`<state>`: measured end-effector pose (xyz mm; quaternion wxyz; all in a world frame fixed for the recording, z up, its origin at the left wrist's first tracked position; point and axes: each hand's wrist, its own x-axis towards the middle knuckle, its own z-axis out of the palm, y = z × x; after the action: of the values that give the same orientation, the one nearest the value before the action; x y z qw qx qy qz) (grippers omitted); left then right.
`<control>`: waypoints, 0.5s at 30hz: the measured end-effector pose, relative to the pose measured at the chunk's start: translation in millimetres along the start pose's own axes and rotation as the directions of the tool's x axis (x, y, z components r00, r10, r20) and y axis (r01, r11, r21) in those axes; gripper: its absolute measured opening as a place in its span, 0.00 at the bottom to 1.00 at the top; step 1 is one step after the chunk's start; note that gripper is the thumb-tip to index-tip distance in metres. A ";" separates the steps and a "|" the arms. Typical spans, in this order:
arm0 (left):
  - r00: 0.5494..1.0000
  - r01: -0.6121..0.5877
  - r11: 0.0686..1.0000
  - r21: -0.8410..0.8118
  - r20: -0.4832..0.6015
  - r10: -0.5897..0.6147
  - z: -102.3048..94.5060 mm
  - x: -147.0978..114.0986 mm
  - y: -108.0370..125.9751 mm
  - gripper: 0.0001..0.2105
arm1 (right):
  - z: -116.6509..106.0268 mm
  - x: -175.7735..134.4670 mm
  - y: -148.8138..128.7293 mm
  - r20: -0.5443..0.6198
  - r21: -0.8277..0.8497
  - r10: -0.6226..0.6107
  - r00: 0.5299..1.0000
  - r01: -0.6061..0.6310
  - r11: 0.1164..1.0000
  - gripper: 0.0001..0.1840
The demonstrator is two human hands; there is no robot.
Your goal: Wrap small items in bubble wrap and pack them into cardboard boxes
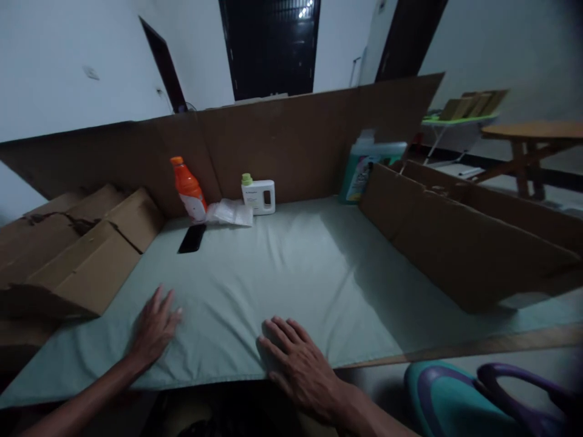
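Observation:
My left hand (155, 325) rests on the pale green cloth (291, 267) near the table's left front, fingers spread and holding nothing. My right hand (298, 364) lies flat on the same cloth at the front edge, fingers stretched out, also with nothing in it. Beyond my left hand is a black phone (192, 238), lying flat. Farther back stand an orange bottle (189, 191) with a white label and a white jug (259, 197) with a green cap. Between those two lies a clear plastic packet (230, 213).
Cardboard boxes (91, 261) line the left side, and a long open cardboard box (455, 237) the right. A large teal jug (355, 173) stands behind it. A cardboard panel (291, 145) closes off the back. A teal and purple object (455, 400) is at lower right.

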<state>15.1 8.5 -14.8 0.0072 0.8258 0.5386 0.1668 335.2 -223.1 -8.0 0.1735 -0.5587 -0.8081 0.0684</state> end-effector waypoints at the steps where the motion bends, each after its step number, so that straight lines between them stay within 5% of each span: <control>1: 0.996 -0.082 0.996 -0.037 0.028 0.083 2.7 10.0 12.1 0.30 | -7.3 -4.6 3.4 0.008 -0.016 -0.001 1.000 0.001 1.000 0.30; 4: 0.949 -0.286 0.950 -0.126 0.100 0.298 11.6 40.6 57.0 0.27 | -57.1 -17.0 37.1 -0.123 -0.194 0.101 0.987 -0.124 0.973 0.19; 8: 0.849 -0.437 0.874 -0.213 0.222 0.479 27.7 39.5 115.0 0.28 | -180.2 -48.4 115.5 -0.520 -0.488 0.204 0.829 -0.484 0.726 0.18; 10: 0.755 -0.565 0.775 -0.282 0.202 0.624 33.2 17.7 130.3 0.30 | -239.1 -75.1 149.8 -0.665 -0.540 0.210 0.717 -0.655 0.529 0.24; 12: 0.620 -0.695 0.629 -0.348 0.154 0.769 33.8 -7.8 135.7 0.33 | -277.4 -97.4 171.6 -0.746 -0.530 0.175 0.643 -0.732 0.428 0.27; 15: 0.460 -0.788 0.464 -0.405 0.112 0.881 27.4 -36.7 137.5 0.38 | -289.7 -96.2 178.2 -0.706 -0.511 0.126 0.697 -0.624 0.591 0.19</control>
<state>131.4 -77.4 -24.1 0.1300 0.9867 0.0176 0.0965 625.6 -271.2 187.6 0.1668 -0.7372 -0.5194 -0.3986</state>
